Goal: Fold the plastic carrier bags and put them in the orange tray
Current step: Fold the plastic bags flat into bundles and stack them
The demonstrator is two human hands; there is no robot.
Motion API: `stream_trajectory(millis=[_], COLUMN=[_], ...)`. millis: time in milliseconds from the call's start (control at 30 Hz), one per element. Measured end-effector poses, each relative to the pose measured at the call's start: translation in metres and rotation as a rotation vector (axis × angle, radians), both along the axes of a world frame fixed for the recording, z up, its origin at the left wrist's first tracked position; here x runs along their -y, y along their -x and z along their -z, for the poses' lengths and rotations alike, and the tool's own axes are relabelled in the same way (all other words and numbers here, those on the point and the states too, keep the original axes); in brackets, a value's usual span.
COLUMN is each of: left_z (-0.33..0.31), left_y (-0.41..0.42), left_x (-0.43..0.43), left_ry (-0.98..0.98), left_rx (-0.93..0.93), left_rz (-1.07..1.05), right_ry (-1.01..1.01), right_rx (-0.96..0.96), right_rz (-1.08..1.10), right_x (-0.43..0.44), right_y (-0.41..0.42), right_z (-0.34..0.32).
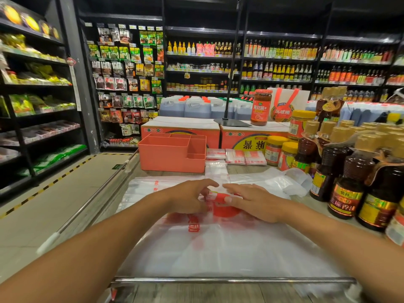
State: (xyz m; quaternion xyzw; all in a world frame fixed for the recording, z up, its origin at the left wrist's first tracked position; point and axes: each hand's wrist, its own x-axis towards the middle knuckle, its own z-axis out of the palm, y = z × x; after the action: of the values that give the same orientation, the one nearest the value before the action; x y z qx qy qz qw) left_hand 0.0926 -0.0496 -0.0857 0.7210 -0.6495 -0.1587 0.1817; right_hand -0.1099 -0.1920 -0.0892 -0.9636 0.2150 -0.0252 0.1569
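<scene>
Definitely mid-fold here. Pinching the carrier bag at centre frame with the curled left hand, pressing it flat with the straight-fingered right hand, gripping nothing. Next, probably: crease it smaller, then drop into the orange tray just above, left of centre.

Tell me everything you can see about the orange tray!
The orange tray looks like smooth plastic: a box with one big compartment and smaller ones along its back and right side. It stands upright on the table, beyond the plastic carrier bag, before an orange carton. No bags show inside it.
</scene>
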Motion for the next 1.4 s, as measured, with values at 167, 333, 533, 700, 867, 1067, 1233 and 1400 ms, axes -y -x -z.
stream_trajectory(millis=[167, 333, 533, 700, 867, 1067, 1233, 1400], left_z=[0.004, 0.007, 0.008, 0.012, 0.014, 0.011, 0.007, 0.008], left_y=[0.001, -0.002, 0.002, -0.004, -0.004, 0.000, 0.002, 0.001], left_x=[0.006, 0.006, 0.007, 0.013, 0.014, 0.012, 0.014, 0.018], left_ry=[0.191, 0.220, 0.225, 0.250, 0.206, 0.134, 0.042, 0.016], left_rx=[0.046, -0.123, -0.282, -0.148, -0.115, -0.293, -0.372, -0.306], left_rz=[-0.027, -0.046, -0.020, -0.061, -0.125, -0.224, -0.304, -0.326], right_ry=[0.037, -0.065, -0.013, -0.019, -0.100, -0.247, -0.281, -0.123], right_rx=[0.011, 0.283, 0.247, 0.288, 0.335, 0.379, 0.383, 0.365], right_rz=[-0.035, 0.019, 0.068, 0.070, 0.105, 0.182, 0.268, 0.301], right_x=[0.001, 0.002, 0.006, 0.010, 0.007, 0.005, 0.005, 0.002], right_y=[0.001, 0.001, 0.000, 0.000, -0.001, -0.002, -0.007, -0.016], right_z=[0.000, -0.002, 0.001, 0.001, 0.001, 0.000, 0.003, 0.011])
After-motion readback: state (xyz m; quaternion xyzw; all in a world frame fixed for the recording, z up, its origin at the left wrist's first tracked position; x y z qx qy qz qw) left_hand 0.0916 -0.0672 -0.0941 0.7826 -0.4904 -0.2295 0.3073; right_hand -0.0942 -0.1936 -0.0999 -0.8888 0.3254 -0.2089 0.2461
